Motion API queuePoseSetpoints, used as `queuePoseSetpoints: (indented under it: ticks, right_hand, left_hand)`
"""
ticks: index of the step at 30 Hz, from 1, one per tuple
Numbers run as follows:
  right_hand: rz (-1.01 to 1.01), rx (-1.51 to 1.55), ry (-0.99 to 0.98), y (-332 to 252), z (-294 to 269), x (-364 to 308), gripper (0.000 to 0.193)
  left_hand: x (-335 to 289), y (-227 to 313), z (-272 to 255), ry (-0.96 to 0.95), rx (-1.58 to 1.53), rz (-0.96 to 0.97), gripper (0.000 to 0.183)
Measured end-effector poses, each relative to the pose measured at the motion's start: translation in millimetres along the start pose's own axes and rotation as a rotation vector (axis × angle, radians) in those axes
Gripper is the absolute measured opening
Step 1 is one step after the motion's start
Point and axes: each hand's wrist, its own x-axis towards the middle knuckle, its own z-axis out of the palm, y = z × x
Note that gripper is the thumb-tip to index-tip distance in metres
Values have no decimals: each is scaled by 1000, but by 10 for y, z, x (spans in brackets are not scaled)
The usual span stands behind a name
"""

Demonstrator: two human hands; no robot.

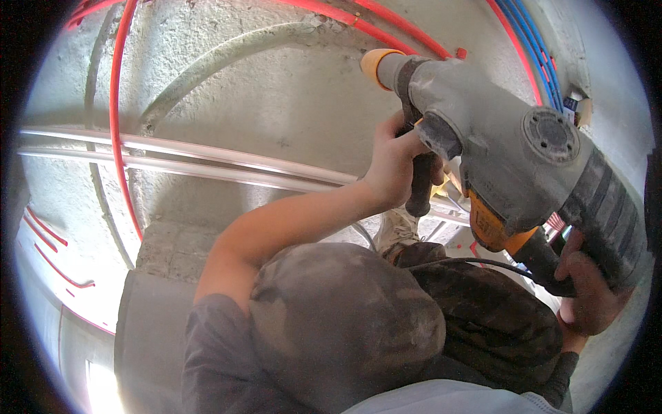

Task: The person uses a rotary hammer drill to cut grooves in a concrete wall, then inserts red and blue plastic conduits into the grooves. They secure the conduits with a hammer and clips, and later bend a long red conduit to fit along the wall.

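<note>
A large grey rotary hammer [496,138] with orange and black parts fills the upper right, its body tilted. Its yellow-orange chuck collar [378,67] points up and left toward the rough wall; whether a bit extends from it is hidden. My left hand [398,162] is closed around the black side handle [419,190] behind the chuck. At the back end, my right hand [592,293] wraps the rear grip, with its fingers partly hidden by the tool. A black power cord [483,261] runs left from the grip across my camouflage trousers [345,324].
Red conduits [118,103] run along the grey plaster wall [276,117], and blue conduits [527,34] pass at the upper right. Two pale metal rails [241,160] cross behind my left arm. Below the side handle shows a dusty shoe [398,229].
</note>
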Motion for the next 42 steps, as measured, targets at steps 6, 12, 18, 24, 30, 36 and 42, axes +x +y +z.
queuePoseSetpoints:
  ticks: [6, 12, 18, 24, 30, 36, 42]
  right_hand:
    - [109, -162, -110, 6, -80, -158, 11]
    - [-146, -411, -387, -161, -228, -65, 28]
    - [-58, 15, -380, -364, 78, -63, 46]
    - [13, 276, -286, -83, 7, 192, 52]
    - [-149, 698, -373, 276, -154, 769, 34]
    - [-150, 821, -652, 285, -111, 1671, 24]
    - [-116, 813, -815, 594, -100, 2214, 21]
  left_hand:
    - [-31, -16, -90, 3, 2, 7, 33]
    - [-76, -78, -148, 1, -52, -51, 35]
    - [65, -67, -306, 97, -157, 0, 32]
    - [30, 36, -128, 26, 120, -66, 31]
    - [108, 149, 463, 38, 163, -111, 24]
    - [333, 121, 656, 156, 134, -84, 28]
    - [482, 74, 776, 242, 237, -43, 30]
